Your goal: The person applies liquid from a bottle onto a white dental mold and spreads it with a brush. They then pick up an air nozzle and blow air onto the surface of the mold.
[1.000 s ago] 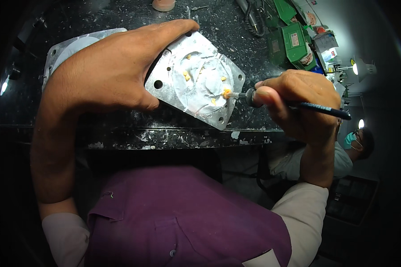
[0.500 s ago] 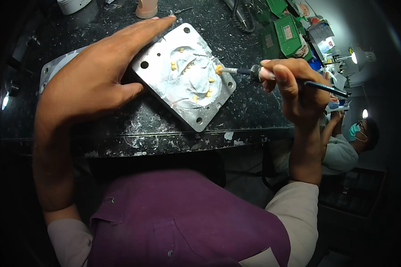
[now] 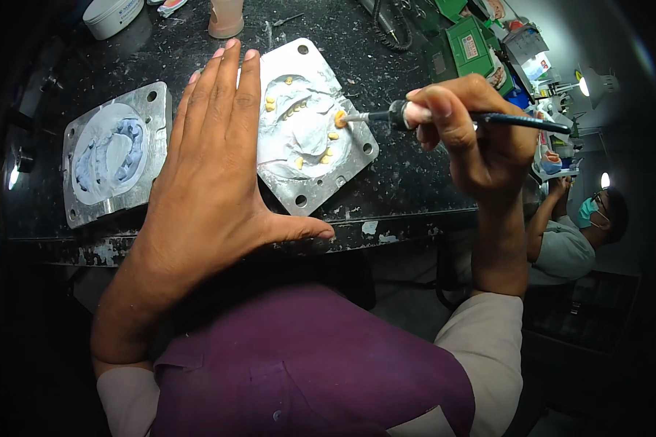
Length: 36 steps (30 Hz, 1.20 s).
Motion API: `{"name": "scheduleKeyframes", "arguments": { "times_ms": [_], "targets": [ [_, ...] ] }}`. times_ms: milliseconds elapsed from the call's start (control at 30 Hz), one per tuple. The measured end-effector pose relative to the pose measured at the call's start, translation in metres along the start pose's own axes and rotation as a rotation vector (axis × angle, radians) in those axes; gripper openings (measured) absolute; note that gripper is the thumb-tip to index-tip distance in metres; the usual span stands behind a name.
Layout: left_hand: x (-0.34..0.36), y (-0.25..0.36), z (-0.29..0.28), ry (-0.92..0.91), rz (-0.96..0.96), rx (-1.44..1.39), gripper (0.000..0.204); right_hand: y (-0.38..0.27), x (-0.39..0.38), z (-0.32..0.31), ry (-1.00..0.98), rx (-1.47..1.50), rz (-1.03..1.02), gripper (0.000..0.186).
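Note:
My left hand (image 3: 211,167) is stretched out with its fingers straight and thumb spread, along the left side of a square metal dental flask half (image 3: 317,62). The hand covers part of that side. White plaster (image 3: 295,138) fills the flask half, with several yellowish denture teeth (image 3: 333,136) set in it. Between the thumb and fingers of my right hand (image 3: 481,124) is a thin, dark-handled brush (image 3: 368,116). Its tip touches an orange-yellow spot (image 3: 340,119) at the plaster's right edge. To the left lies a second flask half (image 3: 160,109) with a bluish-grey arch-shaped mould (image 3: 131,149).
The dark, plaster-stained bench (image 3: 401,160) has its front edge near me. At the back stand a round white tub (image 3: 114,18) and a pinkish cup (image 3: 226,20). A corded handpiece (image 3: 386,25) and green boxes (image 3: 466,47) are beyond. A masked person (image 3: 568,240) sits at right.
My left hand has swung right and nearer me, now lying flatter beside the flask half and uncovering the second one. The flask half with teeth and the brush have shifted slightly left.

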<state>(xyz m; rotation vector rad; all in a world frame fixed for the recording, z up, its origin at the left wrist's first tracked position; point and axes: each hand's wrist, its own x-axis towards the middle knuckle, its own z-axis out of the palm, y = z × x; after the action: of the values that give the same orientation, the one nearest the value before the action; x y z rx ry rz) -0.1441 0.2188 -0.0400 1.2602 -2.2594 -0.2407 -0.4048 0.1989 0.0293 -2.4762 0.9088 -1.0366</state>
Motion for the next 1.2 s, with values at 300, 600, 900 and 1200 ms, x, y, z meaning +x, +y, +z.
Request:
{"name": "scheduleKeyframes", "arguments": {
  "times_ms": [300,600,900,1200],
  "targets": [
    [-0.002,0.001,0.001,-0.049,-0.007,-0.035,0.136,0.000,-0.016,0.014,0.154,0.030,-0.027,0.012],
    [0.000,-0.001,0.002,-0.036,0.000,-0.049,0.136,-0.011,0.003,0.028,0.113,0.061,-0.005,0.012],
    [0.000,0.001,0.000,-0.036,-0.001,-0.075,0.134,-0.019,0.001,0.013,-0.034,-0.014,0.040,0.033],
    [0.001,-0.003,0.003,-0.038,0.010,-0.097,0.134,-0.015,-0.004,0.031,0.087,-0.024,-0.060,0.011]
  ]
}}
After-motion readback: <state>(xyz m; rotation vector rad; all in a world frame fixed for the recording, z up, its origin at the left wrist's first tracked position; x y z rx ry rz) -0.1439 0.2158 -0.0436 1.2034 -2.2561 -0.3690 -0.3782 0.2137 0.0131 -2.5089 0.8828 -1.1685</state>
